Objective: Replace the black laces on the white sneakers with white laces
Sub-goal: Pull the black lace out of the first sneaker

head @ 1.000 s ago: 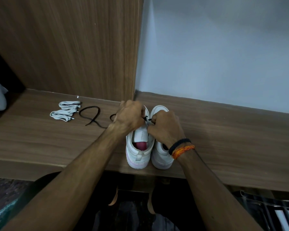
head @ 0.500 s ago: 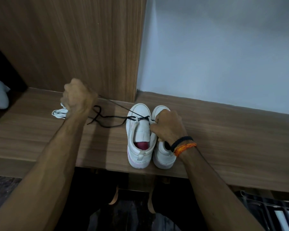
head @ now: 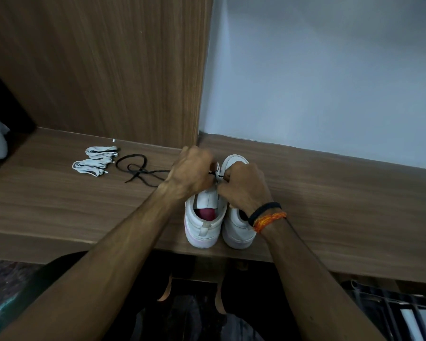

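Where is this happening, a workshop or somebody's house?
Probably a home, perhaps a bedroom or hallway nook: a wood-grain ledge built against a matching tall panel and a plain painted wall, with white sneakers and spare white laces on it.

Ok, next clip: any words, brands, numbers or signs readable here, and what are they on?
None can be read.
Left sneaker: heel tab and tongue show no lettering.
Right sneaker: plain white where visible; both hands cover the front parts of the pair.
White laces: no print visible.
Wristbands: plain black and orange cords, no text.
Wooden ledge and wall: no label or sign.
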